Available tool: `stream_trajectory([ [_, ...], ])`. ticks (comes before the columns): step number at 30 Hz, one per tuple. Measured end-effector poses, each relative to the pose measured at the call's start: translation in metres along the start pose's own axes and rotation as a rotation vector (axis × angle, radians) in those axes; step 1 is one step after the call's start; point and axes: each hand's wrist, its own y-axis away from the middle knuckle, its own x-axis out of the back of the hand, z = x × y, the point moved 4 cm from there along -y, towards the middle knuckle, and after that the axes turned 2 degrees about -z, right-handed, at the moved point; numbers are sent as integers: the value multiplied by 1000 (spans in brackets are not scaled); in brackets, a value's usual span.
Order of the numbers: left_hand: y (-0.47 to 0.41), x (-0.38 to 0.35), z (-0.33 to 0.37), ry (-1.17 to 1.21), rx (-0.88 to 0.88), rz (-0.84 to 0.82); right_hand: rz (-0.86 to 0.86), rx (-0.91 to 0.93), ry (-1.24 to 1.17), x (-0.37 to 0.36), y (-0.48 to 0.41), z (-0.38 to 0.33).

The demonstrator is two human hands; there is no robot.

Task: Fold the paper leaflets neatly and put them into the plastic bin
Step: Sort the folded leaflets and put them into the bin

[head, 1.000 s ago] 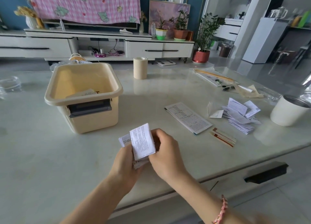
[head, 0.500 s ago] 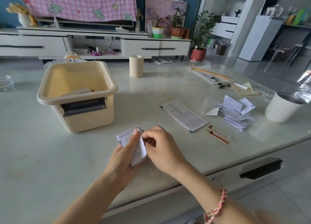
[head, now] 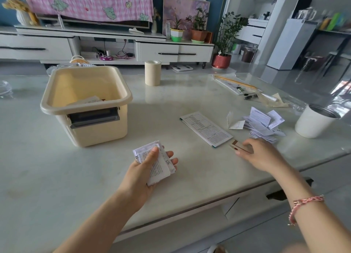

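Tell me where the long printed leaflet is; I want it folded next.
Head view: the long leaflet lies flat on the table, right of centre, between the plastic bin and the leaflet pile, near the right hand.

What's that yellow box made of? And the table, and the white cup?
The yellow box looks like smooth plastic, with rounded moulded edges. The table seems polished stone or glass; it mirrors the room. The white cup may be coated metal: its rim and inside look dark and shiny.
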Motion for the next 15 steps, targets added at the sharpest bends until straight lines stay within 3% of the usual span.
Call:
stream_trajectory([
  [4,0,1,0,0,6,-5,146,5,159,1,-1,-9],
  [7,0,1,0,-2,3,-10,259,-17,59,13,5,-17],
  [11,0,1,0,-13,-2,-7,277,92,-535,25,22,-46],
  [13,-1,0,0,-10,-8,-16,123,164,-906,20,42,-79],
  [15,-2,1,-1,-39,-6,-7,-46,230,-1120,9,62,-115],
])
